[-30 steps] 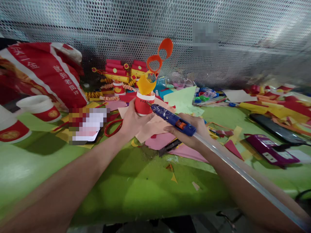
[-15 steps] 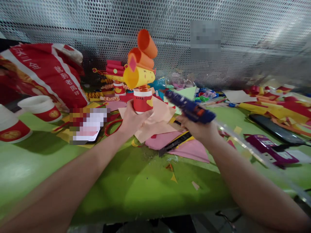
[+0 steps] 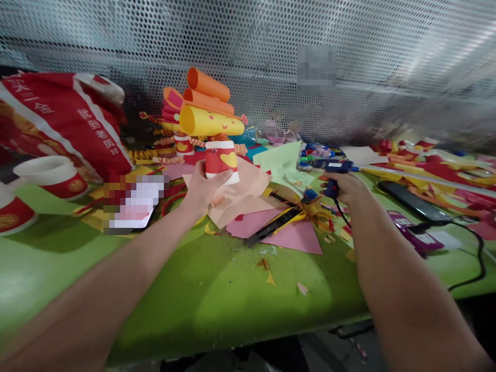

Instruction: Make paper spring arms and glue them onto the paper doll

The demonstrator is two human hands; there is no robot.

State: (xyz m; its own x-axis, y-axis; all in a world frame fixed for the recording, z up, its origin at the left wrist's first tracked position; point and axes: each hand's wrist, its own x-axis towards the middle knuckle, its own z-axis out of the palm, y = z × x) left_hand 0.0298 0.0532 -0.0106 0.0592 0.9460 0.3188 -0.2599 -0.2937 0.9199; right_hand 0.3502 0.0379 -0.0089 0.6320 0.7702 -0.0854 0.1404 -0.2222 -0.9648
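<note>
My left hand (image 3: 205,190) is wrapped round the lower part of a red and white paper cup (image 3: 220,159). On top of that cup sit a yellow paper roll (image 3: 213,122) with a drawn face and two orange rolls (image 3: 209,85). Farther right, my right hand (image 3: 344,187) grips a dark blue glue gun (image 3: 332,168) by its handle, with a clear stick coming out of its rear. Beneath the cup lies peach paper (image 3: 246,194). A black and yellow cutter (image 3: 271,227) rests on pink paper (image 3: 296,237) between my hands.
At the left are white cups (image 3: 54,175), a red bag (image 3: 77,119) and a lit phone (image 3: 137,206). A similar paper figure (image 3: 180,139) stands behind the held cup. Pale green paper (image 3: 281,160), a dark phone (image 3: 414,199), a purple device (image 3: 418,235) and a black cable (image 3: 480,253) lie rightward.
My right hand has moved right with the glue gun, away from the cup. The cup in my left hand has turned, and its face now points more forward. The view has shifted slightly.
</note>
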